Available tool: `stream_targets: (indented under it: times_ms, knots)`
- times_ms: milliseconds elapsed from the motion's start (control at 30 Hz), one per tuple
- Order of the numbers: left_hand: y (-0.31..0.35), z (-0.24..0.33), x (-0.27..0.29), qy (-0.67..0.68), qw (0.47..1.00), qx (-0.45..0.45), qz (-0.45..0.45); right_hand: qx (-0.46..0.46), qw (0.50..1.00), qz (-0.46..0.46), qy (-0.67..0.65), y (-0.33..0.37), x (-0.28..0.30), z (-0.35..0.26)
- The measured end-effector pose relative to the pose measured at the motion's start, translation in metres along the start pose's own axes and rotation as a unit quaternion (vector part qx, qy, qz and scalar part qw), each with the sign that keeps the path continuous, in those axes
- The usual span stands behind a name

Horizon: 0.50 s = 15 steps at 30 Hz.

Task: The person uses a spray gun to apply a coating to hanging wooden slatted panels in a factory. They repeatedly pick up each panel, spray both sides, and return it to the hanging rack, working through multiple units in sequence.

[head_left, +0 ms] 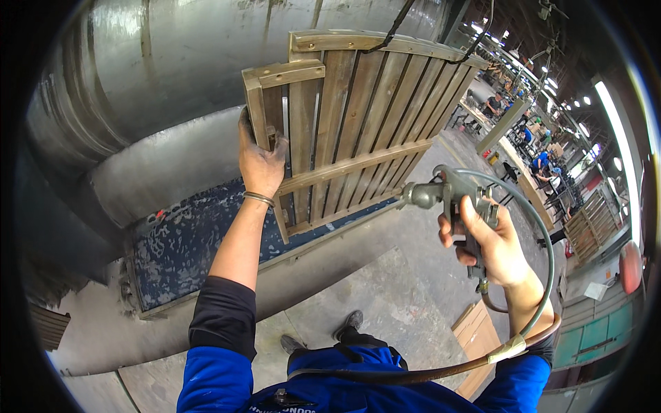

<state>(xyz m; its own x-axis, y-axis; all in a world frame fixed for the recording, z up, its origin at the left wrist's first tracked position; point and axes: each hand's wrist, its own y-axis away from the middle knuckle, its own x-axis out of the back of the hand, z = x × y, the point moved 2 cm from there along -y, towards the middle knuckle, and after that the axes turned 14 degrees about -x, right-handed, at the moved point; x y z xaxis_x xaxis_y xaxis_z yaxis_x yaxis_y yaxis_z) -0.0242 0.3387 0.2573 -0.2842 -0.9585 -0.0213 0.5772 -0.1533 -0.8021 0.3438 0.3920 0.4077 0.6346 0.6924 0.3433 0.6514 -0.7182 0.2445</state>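
A slatted wooden panel (365, 103), brown and framed with rails, hangs tilted from dark hooks (394, 31) at its top edge. My left hand (263, 155) is closed on the panel's left frame piece, with the thumb toward me and smudged fingertips behind the wood. On the right, my right hand (492, 241) grips a metal spray gun (447, 193) by its handle. Its nozzle faces left toward the panel, apart from the wood. A grey-green hose (547, 255) loops from the gun over my right forearm, and a brown hose (413, 375) crosses in front of my body.
Below the panel lies a long trough (186, 241) of dark, foam-flecked liquid. Shiny curved metal sheeting (172, 69) stands behind it. Flat boards (475, 337) lie on the floor at my right. Farther right, several people work at long benches (520, 165), near another slatted panel (593, 224).
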Motion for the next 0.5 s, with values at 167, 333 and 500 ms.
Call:
stream_targets:
  times_ms: [167,333,500]
  knots:
    - [-0.001,-0.002,0.003,0.033,0.999,0.014,-0.025,-0.029,0.989,0.146,0.017,-0.024,0.037,0.007]
    - [-0.003,-0.009,0.003,0.048,0.999,-0.003,-0.018,-0.056,0.965,0.255,0.016,-0.042,0.094,0.024]
    - [-0.001,-0.021,0.0,0.047,0.999,0.014,-0.008,-0.049,0.937,0.347,-0.001,-0.049,0.143,0.05]
